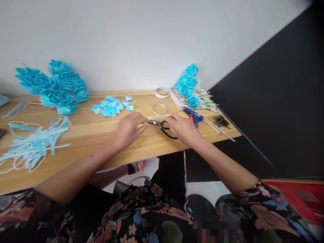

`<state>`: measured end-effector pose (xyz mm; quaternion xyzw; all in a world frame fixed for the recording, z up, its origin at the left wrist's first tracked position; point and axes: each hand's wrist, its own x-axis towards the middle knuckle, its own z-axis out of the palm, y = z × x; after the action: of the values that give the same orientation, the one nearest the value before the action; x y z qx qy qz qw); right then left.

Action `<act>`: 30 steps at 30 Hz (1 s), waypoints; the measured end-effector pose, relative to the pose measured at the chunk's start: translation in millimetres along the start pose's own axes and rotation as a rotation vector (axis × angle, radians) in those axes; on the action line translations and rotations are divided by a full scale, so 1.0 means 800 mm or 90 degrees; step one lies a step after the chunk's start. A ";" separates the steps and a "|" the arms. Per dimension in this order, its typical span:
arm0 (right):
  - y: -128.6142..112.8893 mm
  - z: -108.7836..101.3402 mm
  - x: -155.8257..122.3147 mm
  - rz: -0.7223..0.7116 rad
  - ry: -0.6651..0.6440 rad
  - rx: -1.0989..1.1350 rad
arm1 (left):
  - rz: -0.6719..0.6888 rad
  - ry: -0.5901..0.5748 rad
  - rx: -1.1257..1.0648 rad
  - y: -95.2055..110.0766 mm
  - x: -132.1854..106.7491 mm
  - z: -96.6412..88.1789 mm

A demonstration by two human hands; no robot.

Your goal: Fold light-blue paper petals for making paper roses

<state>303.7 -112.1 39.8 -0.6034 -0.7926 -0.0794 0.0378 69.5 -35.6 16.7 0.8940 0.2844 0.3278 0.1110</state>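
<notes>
Scissors (159,123), one pair: over the counter (86,135), between the two hands, blades pointing left, dark handles right. Right hand (182,128): fingers curled on the handles. Left hand (130,127): thumb and forefinger nearly together at the blade tips; whether gripping, cannot tell. Glue gun (193,115), blue: just beside right hand.
</notes>
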 end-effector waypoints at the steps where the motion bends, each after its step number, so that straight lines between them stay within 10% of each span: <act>1: -0.001 -0.001 -0.002 -0.009 0.010 0.009 | 0.020 0.000 0.034 0.001 0.002 0.003; 9: -0.009 -0.010 -0.009 -0.022 0.052 0.063 | 0.074 -0.027 0.109 0.010 0.012 0.017; 20: 0.006 -0.006 -0.017 -0.008 0.001 0.185 | -0.122 0.053 -0.157 0.021 0.021 -0.016; 24: 0.011 -0.002 -0.015 0.181 0.051 0.586 | -0.235 0.139 -0.305 0.028 0.019 -0.037; 30: -0.026 -0.002 -0.023 0.228 -0.139 1.317 | -0.356 0.125 -0.581 0.039 0.004 -0.034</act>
<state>288.6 -134.9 36.7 -0.3892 -0.3727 0.6966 0.4736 67.6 -59.4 50.8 0.6103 0.3494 0.4580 0.5438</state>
